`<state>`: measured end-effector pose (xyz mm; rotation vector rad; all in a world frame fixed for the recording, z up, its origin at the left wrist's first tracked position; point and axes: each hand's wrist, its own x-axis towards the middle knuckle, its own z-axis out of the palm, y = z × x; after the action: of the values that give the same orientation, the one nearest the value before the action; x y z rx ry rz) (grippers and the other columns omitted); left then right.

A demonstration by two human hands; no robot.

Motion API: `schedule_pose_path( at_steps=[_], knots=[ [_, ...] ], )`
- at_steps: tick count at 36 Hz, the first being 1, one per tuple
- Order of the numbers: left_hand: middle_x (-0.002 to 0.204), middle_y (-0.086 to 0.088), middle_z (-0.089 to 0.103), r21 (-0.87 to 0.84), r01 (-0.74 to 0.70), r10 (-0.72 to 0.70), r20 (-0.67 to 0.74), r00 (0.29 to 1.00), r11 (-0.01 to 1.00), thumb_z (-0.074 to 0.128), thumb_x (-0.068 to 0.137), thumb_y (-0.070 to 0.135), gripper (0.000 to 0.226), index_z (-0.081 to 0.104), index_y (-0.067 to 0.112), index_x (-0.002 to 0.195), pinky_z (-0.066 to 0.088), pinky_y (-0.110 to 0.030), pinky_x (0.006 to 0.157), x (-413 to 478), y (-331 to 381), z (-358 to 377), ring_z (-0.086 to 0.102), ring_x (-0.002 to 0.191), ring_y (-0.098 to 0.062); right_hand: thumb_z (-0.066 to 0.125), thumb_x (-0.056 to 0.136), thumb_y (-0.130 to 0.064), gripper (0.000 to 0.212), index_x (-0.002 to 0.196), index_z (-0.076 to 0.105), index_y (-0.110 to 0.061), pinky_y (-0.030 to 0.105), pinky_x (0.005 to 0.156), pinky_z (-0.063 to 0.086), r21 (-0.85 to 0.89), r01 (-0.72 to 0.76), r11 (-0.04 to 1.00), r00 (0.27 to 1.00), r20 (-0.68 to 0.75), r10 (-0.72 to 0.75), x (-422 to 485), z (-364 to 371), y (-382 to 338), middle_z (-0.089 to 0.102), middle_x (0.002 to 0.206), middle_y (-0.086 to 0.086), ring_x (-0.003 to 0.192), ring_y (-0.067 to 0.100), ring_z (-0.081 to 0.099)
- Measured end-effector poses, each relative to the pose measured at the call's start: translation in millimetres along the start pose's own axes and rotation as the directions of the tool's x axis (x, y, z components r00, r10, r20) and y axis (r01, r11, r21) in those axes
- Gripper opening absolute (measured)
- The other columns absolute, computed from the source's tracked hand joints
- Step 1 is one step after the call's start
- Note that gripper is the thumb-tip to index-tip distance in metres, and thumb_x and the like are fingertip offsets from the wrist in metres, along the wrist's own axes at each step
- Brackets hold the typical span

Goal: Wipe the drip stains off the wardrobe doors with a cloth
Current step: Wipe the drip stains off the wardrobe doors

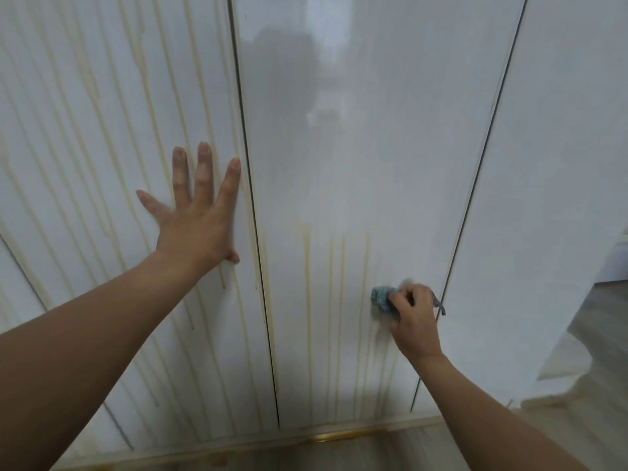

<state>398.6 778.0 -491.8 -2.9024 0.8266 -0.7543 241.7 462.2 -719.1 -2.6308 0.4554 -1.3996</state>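
Glossy white wardrobe doors fill the view. The left door (pixel 102 137) is covered in long yellowish drip stains (pixel 146 96). My left hand (pixel 195 215) presses flat on it, fingers spread, close to the seam. The middle door (pixel 356 130) looks clean in its upper part, while several drip streaks (pixel 307 300) run down its lower part. My right hand (pixel 413 317) grips a bunched blue-grey cloth (pixel 382 299) and holds it against the lower right of the middle door.
A third door (pixel 560 164) stands to the right, with no stains visible. A gold-trimmed plinth (pixel 326 436) runs along the wardrobe's base. Grey floor (pixel 601 317) shows at the far right.
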Motion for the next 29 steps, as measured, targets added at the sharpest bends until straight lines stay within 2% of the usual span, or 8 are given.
schedule_pose_path(
  at_steps=[4, 10, 14, 17, 22, 24, 26, 29],
  knots=[
    [0.155, -0.006, -0.051, -0.014, 0.014, -0.013, 0.026, 1.000, 1.000, 0.096, 0.049, 0.058, 0.171, -0.038, 0.035, 0.151, 0.009, -0.091, 0.100, 0, 2, -3, -0.041, 0.145, -0.040, 0.077, 0.063, 0.022, 0.038, 0.092, 0.071, -0.002, 0.030, 0.073, 0.038, 0.060, -0.010, 0.998, 0.998, 0.065, 0.006, 7, -16, 7, 0.054, 0.089, 0.008, 0.083, 0.027, 0.050],
    [0.154, -0.006, -0.053, -0.016, 0.024, -0.023, 0.031, 0.999, 1.000, 0.095, 0.053, 0.059, 0.168, -0.041, 0.036, 0.149, 0.009, -0.090, 0.102, -1, 2, -6, -0.042, 0.145, -0.040, 0.051, 0.072, 0.010, 0.038, 0.101, 0.072, -0.003, 0.033, 0.081, 0.041, 0.179, -0.112, 0.977, 0.981, -0.136, 0.137, 55, -41, 1, 0.051, 0.095, 0.005, 0.091, 0.029, 0.051],
    [0.155, -0.006, -0.051, -0.020, 0.016, -0.016, 0.029, 0.999, 1.000, 0.095, 0.052, 0.059, 0.168, -0.039, 0.036, 0.150, 0.008, -0.091, 0.101, -1, 2, -6, -0.041, 0.145, -0.040, 0.053, 0.075, 0.010, 0.030, 0.096, 0.071, -0.001, 0.034, 0.076, 0.039, 0.132, -0.109, 0.985, 0.981, -0.144, 0.127, 37, -27, 0, 0.049, 0.092, 0.008, 0.089, 0.027, 0.046],
    [0.152, -0.005, -0.054, -0.023, 0.027, -0.026, 0.046, 0.999, 0.999, 0.094, 0.054, 0.059, 0.167, -0.042, 0.036, 0.148, 0.007, -0.090, 0.102, 0, 3, -6, -0.044, 0.144, -0.039, 0.068, 0.078, 0.013, 0.015, 0.086, 0.068, 0.001, 0.038, 0.067, 0.040, 0.052, -0.100, 0.994, 0.993, -0.054, 0.102, -4, -2, 6, 0.048, 0.086, 0.009, 0.084, 0.026, 0.043],
    [0.150, -0.003, -0.057, -0.032, 0.033, -0.031, 0.048, 0.998, 0.999, 0.095, 0.055, 0.058, 0.167, -0.044, 0.038, 0.146, 0.006, -0.090, 0.102, 2, 2, -5, -0.045, 0.143, -0.038, 0.077, 0.067, 0.015, 0.030, 0.083, 0.065, -0.007, 0.036, 0.068, 0.046, 0.140, -0.188, 0.972, 0.975, 0.145, 0.167, -45, 20, 7, 0.048, 0.089, -0.001, 0.082, 0.024, 0.049],
    [0.151, -0.003, -0.056, -0.041, 0.036, -0.034, 0.048, 0.998, 0.999, 0.095, 0.054, 0.057, 0.168, -0.044, 0.039, 0.146, 0.007, -0.090, 0.102, 2, 2, -6, -0.045, 0.143, -0.037, 0.067, 0.075, -0.003, 0.013, 0.087, 0.069, -0.009, 0.033, 0.075, 0.046, 0.216, -0.222, 0.951, 0.974, 0.086, 0.208, -30, 4, 2, 0.052, 0.089, -0.004, 0.083, 0.026, 0.056],
    [0.152, -0.004, -0.055, -0.039, 0.035, -0.033, 0.049, 0.998, 0.999, 0.095, 0.054, 0.057, 0.168, -0.043, 0.038, 0.147, 0.007, -0.090, 0.102, 1, 1, -6, -0.045, 0.143, -0.038, 0.054, 0.078, -0.017, 0.026, 0.093, 0.072, -0.008, 0.022, 0.076, 0.039, 0.271, -0.224, 0.936, 0.970, -0.027, 0.240, 3, -19, -11, 0.054, 0.091, -0.003, 0.085, 0.020, 0.055],
    [0.150, -0.004, -0.056, -0.044, 0.034, -0.032, 0.062, 0.998, 0.998, 0.094, 0.057, 0.057, 0.166, -0.043, 0.037, 0.147, 0.006, -0.089, 0.103, 0, 2, -8, -0.046, 0.142, -0.038, 0.052, 0.074, -0.007, 0.032, 0.099, 0.072, -0.007, 0.013, 0.079, 0.037, 0.356, -0.190, 0.915, 0.946, -0.183, 0.267, 72, -55, -41, 0.057, 0.097, 0.003, 0.088, 0.009, 0.051]
  ],
)
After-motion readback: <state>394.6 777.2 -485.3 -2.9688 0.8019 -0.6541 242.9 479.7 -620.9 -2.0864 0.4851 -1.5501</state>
